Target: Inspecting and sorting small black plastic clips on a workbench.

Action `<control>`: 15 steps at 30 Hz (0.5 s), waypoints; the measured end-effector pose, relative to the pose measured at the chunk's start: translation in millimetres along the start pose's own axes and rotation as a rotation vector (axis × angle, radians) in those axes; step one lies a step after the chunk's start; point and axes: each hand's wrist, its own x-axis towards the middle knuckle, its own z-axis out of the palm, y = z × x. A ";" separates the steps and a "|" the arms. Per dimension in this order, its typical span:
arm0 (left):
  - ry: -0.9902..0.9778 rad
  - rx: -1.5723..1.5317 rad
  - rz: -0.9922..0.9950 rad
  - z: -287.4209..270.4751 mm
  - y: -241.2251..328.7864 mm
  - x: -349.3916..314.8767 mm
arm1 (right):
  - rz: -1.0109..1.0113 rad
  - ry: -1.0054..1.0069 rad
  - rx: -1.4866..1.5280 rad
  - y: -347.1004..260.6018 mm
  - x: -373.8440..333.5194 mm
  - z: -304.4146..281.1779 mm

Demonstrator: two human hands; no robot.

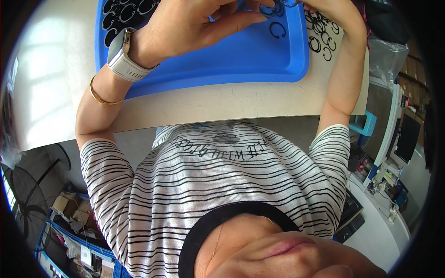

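My left hand (208,25), with a watch on its wrist, reaches over a blue tray (199,76). Its thumb is stretched out and stands apart from the curled fingers, which the upper edge partly cuts off. Several black retaining rings (277,9) lie by its fingertips, and a single open ring (277,30) rests on the tray just below. At the tray's right edge my right hand (327,8) has its fingertips pinched at a black ring (291,3), mostly cut off by the upper edge. More rings (128,13) sit in rows at the tray's upper left.
A loose heap of black rings (320,30) lies on the pale tabletop (232,102), right of the tray and beside my right forearm. The table's near edge runs in front of my body. A fan (28,199) and a blue-edged shelf (88,245) with boxes stand lower left.
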 end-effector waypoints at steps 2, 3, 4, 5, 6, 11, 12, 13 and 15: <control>-0.012 0.007 -0.002 0.0 -0.5 -0.2 | -0.066 0.017 -0.021 14.3 4.1 7.4; -0.004 0.004 0.007 1.2 -2.3 -1.3 | -0.137 0.035 -0.050 16.8 5.2 10.4; 0.003 0.000 0.017 2.2 -4.0 -2.2 | -0.208 0.053 -0.078 18.2 5.7 11.7; 0.044 -0.029 0.047 4.3 -6.8 -3.3 | -0.208 0.052 -0.078 18.5 6.1 10.8; 0.065 -0.044 0.061 6.2 -8.5 -4.3 | -0.153 -0.002 -0.071 16.5 6.6 9.2; 0.086 -0.086 0.061 6.8 -8.4 -4.5 | -0.083 -0.078 -0.083 12.0 5.4 7.6; 0.080 -0.083 0.057 6.4 -7.7 -4.2 | -0.085 -0.078 -0.087 12.5 5.7 7.7; 0.074 -0.080 0.052 6.0 -7.0 -3.9 | -0.087 -0.077 -0.090 13.1 6.0 7.8; 0.079 -0.085 0.054 6.4 -7.1 -4.0 | -0.096 -0.087 -0.080 16.6 7.1 7.9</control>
